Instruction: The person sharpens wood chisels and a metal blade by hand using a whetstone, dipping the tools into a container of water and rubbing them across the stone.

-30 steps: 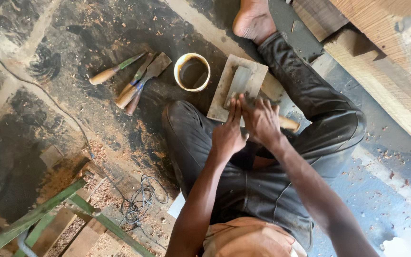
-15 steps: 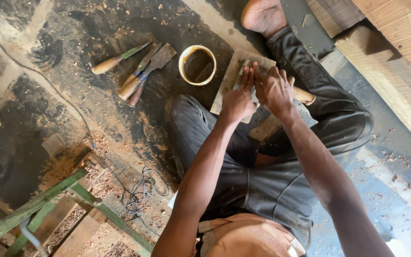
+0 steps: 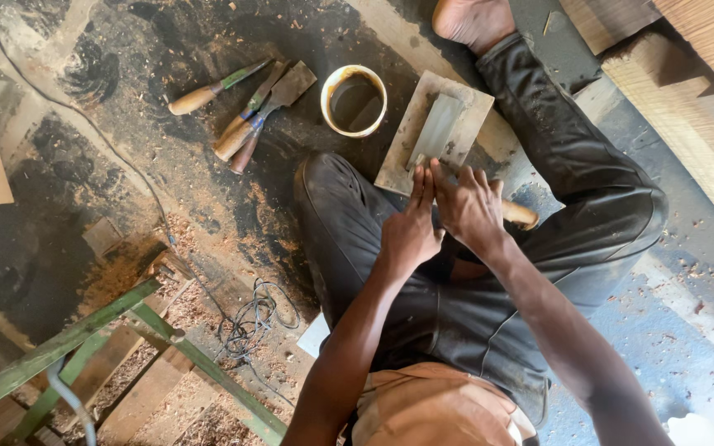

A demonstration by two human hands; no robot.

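The person sits on the floor with legs bent, and the work sits between the knees at about twelve o'clock from the body. The sharpening stone (image 3: pixel 438 128), a pale grey slab, lies in a flat wooden holder (image 3: pixel 402 157) tilted on the floor, its far corner just short of the bare foot (image 3: pixel 474 21) at one o'clock. At eleven o'clock of the stone, close beside the holder, stands a small round tub (image 3: pixel 354 100) with dark liquid in it. Further out at ten o'clock lies a cluster of wooden-handled chisels (image 3: pixel 245 111), well apart from the hands, with bare dusty floor between them and the left knee.

Room to move is tight on the right: the trouser leg (image 3: pixel 572 165) hems in that side, and beyond it at two o'clock runs the edge of stacked timber (image 3: pixel 696 107). To the left the floor is more open, strewn with shavings, until a green metal frame (image 3: pixel 84 339) at eight o'clock and a tangle of thin cable (image 3: pixel 249 318) at seven o'clock.

The left hand (image 3: pixel 411 231) and the right hand (image 3: pixel 468 206) meet side by side at the near end of the stone, fingers extended and pressed downward rather than curled. A wooden handle (image 3: pixel 522 216) pokes out from under the right hand at three o'clock. The blade end is hidden under the fingers, so I cannot tell how either hand grips it, only that both bear down on it together.
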